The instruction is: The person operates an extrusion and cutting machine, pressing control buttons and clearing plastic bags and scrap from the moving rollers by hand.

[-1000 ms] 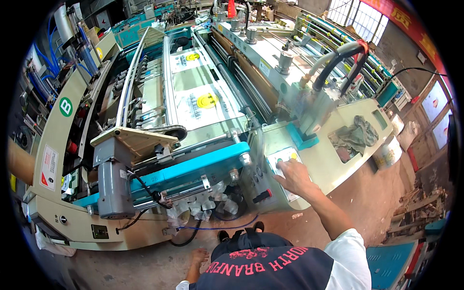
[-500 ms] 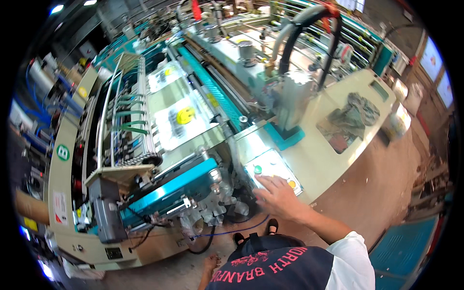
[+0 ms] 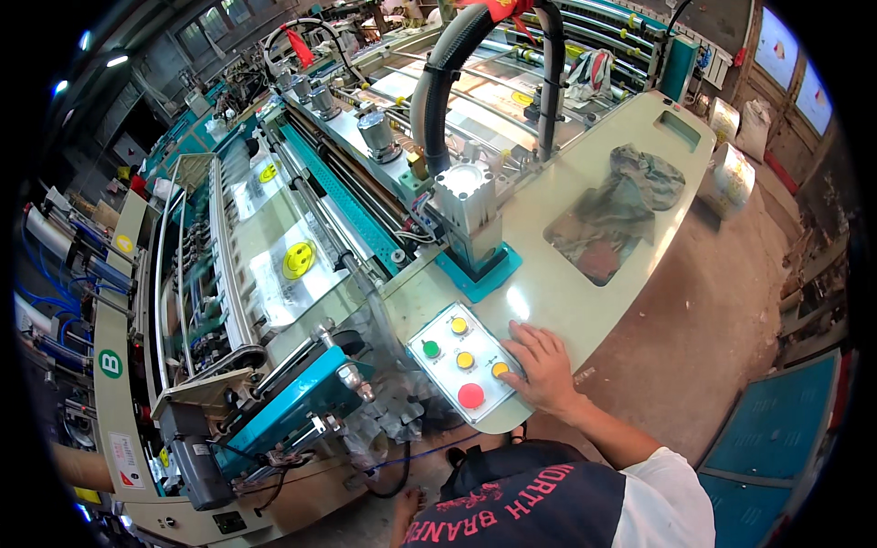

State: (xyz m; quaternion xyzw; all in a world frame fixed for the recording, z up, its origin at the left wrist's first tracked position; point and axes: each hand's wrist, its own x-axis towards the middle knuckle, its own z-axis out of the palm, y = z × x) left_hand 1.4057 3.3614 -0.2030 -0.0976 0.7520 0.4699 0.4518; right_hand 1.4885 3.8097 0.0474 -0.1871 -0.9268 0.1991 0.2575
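Note:
My right hand (image 3: 541, 365) lies flat with its fingers stretched out on the cream machine cover (image 3: 585, 320), at the right edge of a white control panel (image 3: 445, 374). Its thumb reaches to the yellow button (image 3: 500, 370) at that edge; whether it presses the button I cannot tell. The panel also carries a green button (image 3: 431, 349), a red button (image 3: 470, 395) and further yellow ones. My left hand (image 3: 411, 504) hangs low beside my dark apron (image 3: 521, 498), small and partly hidden, its fingers unclear.
Printed plastic film with yellow smiley faces (image 3: 298, 260) lies on the machine bed at left. A grey cloth (image 3: 644, 183) sits in a recess of the cover. Thick black hoses (image 3: 438, 91) arch above a metal cylinder block (image 3: 466, 196). Teal cabinets (image 3: 772, 420) stand at right.
My right hand has moved from over the control panel to its right edge, uncovering the buttons. The whole view has shifted, with the machine now farther left.

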